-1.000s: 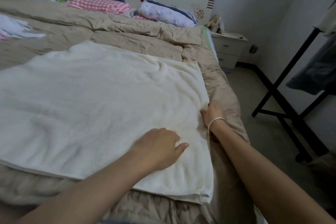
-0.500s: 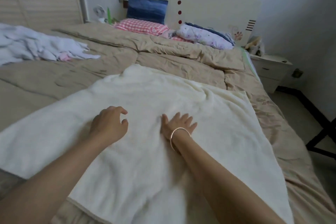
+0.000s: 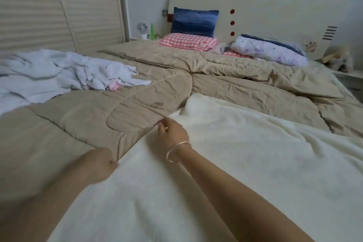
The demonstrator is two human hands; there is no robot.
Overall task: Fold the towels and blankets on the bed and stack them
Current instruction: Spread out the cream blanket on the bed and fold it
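Observation:
A large cream blanket (image 3: 245, 163) lies spread over the near right part of the bed, on top of a tan quilt (image 3: 137, 92). My left hand (image 3: 98, 165) pinches the blanket's left edge near me. Farther along the same edge, my right hand (image 3: 172, 133), with a bangle on its wrist, pinches the blanket with curled fingers. A crumpled white towel or sheet (image 3: 59, 72) with a bit of pink cloth lies on the bed's far left.
Pillows sit at the headboard: a blue one (image 3: 194, 20), a pink checked one (image 3: 186, 41) and a floral one (image 3: 269, 51). A small fan (image 3: 142, 29) stands on the far nightstand. A slatted wardrobe (image 3: 49, 10) lines the left wall.
Both hands have slid left from the blanket's middle to its left edge and now pinch it. The view has swung left, away from the bed's right side.

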